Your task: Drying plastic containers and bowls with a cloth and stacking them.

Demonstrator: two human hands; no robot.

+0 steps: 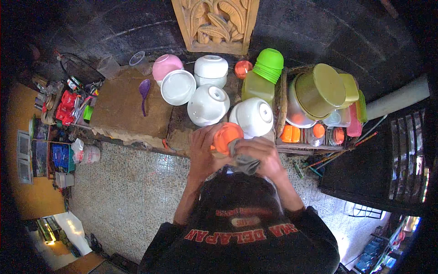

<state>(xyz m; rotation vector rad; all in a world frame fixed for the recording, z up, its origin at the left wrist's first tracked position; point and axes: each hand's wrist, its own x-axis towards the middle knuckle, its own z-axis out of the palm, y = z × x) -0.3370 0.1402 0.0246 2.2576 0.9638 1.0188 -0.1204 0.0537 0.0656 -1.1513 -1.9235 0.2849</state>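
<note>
My left hand (pixel 207 147) grips a jar with an orange lid (pixel 228 135) in front of my chest. With my right hand (pixel 260 154) I hold a grey cloth (pixel 245 161) against the jar's right side. Just beyond my hands stand upturned white bowls, one at the centre (pixel 208 105) and one to the right (pixel 256 116). Behind them are stacked white bowls (pixel 211 70), a white dish (pixel 178 87) leaning by a pink bowl (pixel 167 66), and an orange-red round item (pixel 243 69). Bright green bowls (pixel 268 65) are stacked on a yellowish container. A purple ladle (pixel 144 97) lies to the left.
A wooden rack (pixel 301 149) at the right holds a large olive tub (pixel 320 90), plastic containers and orange-lidded jars (pixel 318 132). Brown cardboard (pixel 130 99) covers the table's left part. Red packets (pixel 66 108) and utensils stand at the far left. A carved wooden panel (pixel 219 25) is behind.
</note>
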